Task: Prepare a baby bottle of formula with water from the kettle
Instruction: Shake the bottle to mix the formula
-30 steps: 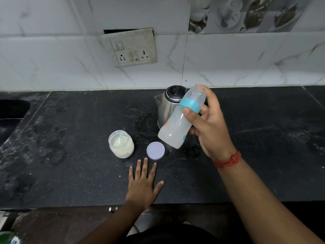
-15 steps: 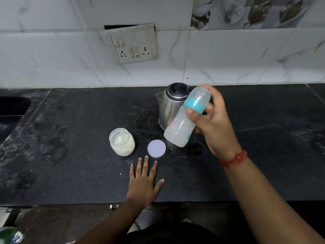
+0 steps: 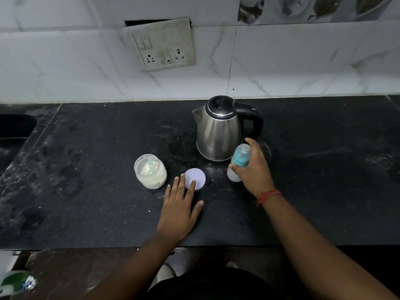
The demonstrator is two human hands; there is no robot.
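Note:
My right hand (image 3: 254, 169) grips a baby bottle (image 3: 238, 162) with a teal collar and clear cap, holding it upright low over the black counter (image 3: 86, 191), just right of the steel kettle (image 3: 218, 131). Whether the bottle's base touches the counter is hidden. My left hand (image 3: 179, 204) lies flat on the counter with straight fingers, two fingertips resting on the round lilac lid (image 3: 195, 177). An open jar of white formula powder (image 3: 150, 171) with a pale scoop inside stands left of the lid.
A switch and socket plate (image 3: 162, 44) hangs on the tiled wall behind. A sink edge (image 3: 15, 131) shows at the far left. The counter's front edge runs below my left wrist. White powder specks dust the counter around the kettle.
My right hand has brought the bottle down from a tilted hold in front of the kettle to upright near the counter. My left hand slid forward onto the lilac lid.

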